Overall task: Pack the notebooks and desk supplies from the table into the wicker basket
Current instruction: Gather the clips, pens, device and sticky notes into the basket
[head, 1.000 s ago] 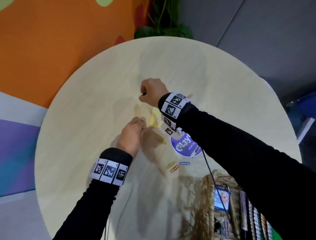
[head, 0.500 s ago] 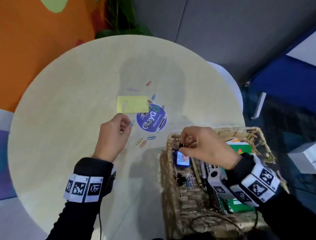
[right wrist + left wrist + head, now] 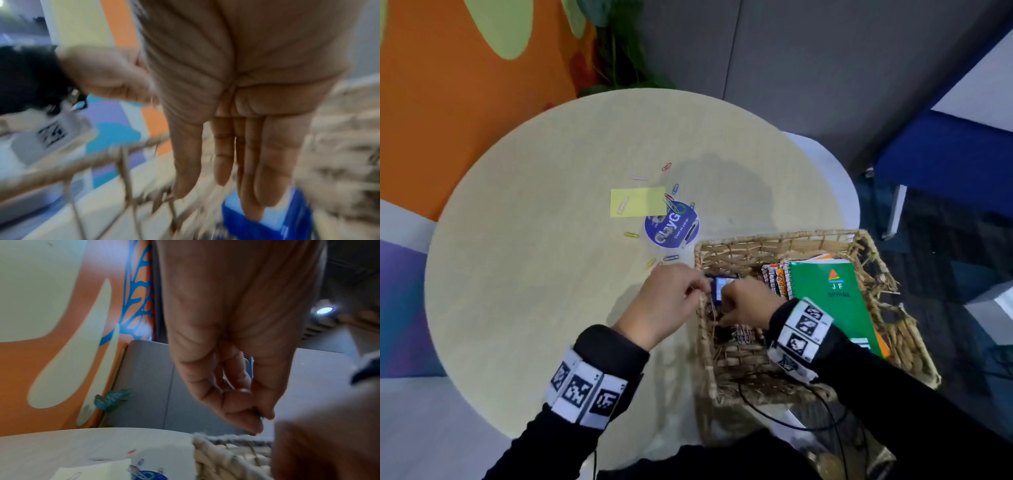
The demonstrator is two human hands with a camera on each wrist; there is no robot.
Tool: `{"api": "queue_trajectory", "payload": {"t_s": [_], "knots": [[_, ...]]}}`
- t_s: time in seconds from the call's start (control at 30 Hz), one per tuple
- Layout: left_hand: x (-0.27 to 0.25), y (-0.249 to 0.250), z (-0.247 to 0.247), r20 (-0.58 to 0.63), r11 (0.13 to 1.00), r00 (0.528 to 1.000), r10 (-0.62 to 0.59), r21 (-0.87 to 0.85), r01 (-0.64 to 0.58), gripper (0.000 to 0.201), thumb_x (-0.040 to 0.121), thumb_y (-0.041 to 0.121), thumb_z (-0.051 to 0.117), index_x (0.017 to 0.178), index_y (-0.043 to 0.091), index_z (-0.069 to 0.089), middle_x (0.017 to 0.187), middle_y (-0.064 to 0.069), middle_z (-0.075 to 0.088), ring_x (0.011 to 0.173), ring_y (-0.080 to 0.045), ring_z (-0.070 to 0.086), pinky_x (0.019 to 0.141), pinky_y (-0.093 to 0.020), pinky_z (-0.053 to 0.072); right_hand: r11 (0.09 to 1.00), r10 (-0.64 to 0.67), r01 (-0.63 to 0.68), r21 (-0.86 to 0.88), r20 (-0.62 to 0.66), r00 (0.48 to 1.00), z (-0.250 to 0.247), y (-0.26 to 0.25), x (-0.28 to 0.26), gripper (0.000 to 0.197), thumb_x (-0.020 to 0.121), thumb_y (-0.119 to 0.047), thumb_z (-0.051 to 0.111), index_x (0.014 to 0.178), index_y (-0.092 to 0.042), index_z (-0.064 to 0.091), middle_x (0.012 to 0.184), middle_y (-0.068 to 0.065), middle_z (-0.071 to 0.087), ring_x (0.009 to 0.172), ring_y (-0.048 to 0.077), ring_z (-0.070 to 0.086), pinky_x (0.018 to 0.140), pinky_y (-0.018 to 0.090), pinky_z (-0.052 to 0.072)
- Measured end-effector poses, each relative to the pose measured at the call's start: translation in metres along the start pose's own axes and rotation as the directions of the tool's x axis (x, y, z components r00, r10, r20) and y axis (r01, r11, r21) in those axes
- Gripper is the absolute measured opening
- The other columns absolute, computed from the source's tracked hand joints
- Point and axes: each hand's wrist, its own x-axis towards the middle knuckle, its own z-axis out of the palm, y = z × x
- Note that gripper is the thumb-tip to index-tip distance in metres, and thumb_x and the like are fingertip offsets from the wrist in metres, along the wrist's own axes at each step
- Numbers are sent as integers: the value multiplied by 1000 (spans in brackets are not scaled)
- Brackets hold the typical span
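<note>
The wicker basket [image 3: 774,238] stands at the table's right edge. Inside it are a green spiral notebook [image 3: 832,301], further notebooks beside it, a small blue box [image 3: 722,284] and some paper clips [image 3: 743,334] on its floor. My left hand [image 3: 702,287] is at the basket's left rim, thumb and fingertips [image 3: 261,418] pinching a small paper clip. My right hand [image 3: 724,317] is down inside the basket with fingers [image 3: 226,162] straight and nothing in them, just above the blue box [image 3: 277,224].
On the round table [image 3: 534,274] lie a yellow sticky note [image 3: 638,202], a round blue sticker [image 3: 671,224] and several loose coloured paper clips [image 3: 631,235] around them. A black cable [image 3: 791,421] runs over the basket's near wall. A plant [image 3: 619,61] stands behind the table.
My right hand went from the table's middle into the basket and its pinch has opened. My left hand moved right from the table to the basket's rim, still pinching.
</note>
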Motion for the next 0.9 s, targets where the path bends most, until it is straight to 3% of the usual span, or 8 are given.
{"api": "queue_trajectory", "payload": {"t_s": [0.13,0.33,0.43,0.53,0.63,0.77,0.83,0.9], "knots": [[11,24,39,313,965,949,46,230,-123,36,82,2,48,107,14,71,105,-10,70,103,-28,62,86,-33,47,988,88,-53,146,-242,966,-28,30,-50,16,73,-27,75,77,-22,60,77,3,66,76,22,63,66,31,45],[35,66,71,670,803,732,-126,502,-322,18,89,-7,45,72,-4,49,62,-7,41,51,-21,42,56,-30,40,932,253,-119,341,-382,889,-33,64,-122,12,77,-20,75,86,-19,67,85,-2,70,76,12,69,75,28,54],[43,81,74,746,731,649,-150,525,-436,19,95,2,45,106,-2,61,66,-3,42,57,-20,43,49,-26,38,922,277,-139,361,-365,889,-24,74,-133,12,79,-19,74,82,-22,63,84,-4,68,69,-2,65,73,24,52],[42,82,79,808,670,575,-130,499,-549,30,97,6,46,124,-3,56,100,-11,58,68,-18,44,48,-22,33,919,288,-150,364,-363,886,-17,79,-135,18,78,-20,75,76,-31,60,85,-6,70,67,-20,61,72,22,50],[37,83,82,755,704,650,-89,509,-495,34,98,9,44,129,-1,53,124,-14,60,83,-14,43,73,-22,37,910,305,-157,383,-365,880,-15,79,-132,25,78,-21,75,72,-37,57,85,-7,71,67,-6,66,73,25,52],[37,90,72,772,811,615,-160,459,-364,18,100,10,39,104,4,56,77,-2,48,55,-11,37,41,-15,35,914,273,-121,388,-364,890,-17,75,-126,25,79,-20,75,71,-36,57,82,-6,71,69,-1,67,60,6,46],[46,80,62,696,894,703,-146,397,-208,16,96,6,45,95,-1,60,71,-6,51,54,-15,43,43,-22,39,901,269,-87,426,-390,881,-23,69,-123,19,78,-19,75,72,-31,62,79,-7,71,71,-1,67,58,5,46],[47,63,43,567,959,823,-40,253,-127,25,92,8,49,109,4,67,96,-10,67,77,-22,63,65,-34,56,874,250,-11,485,-430,868,-32,59,-119,12,79,-18,74,73,-25,67,75,-9,73,77,-3,66,65,10,48]]}}
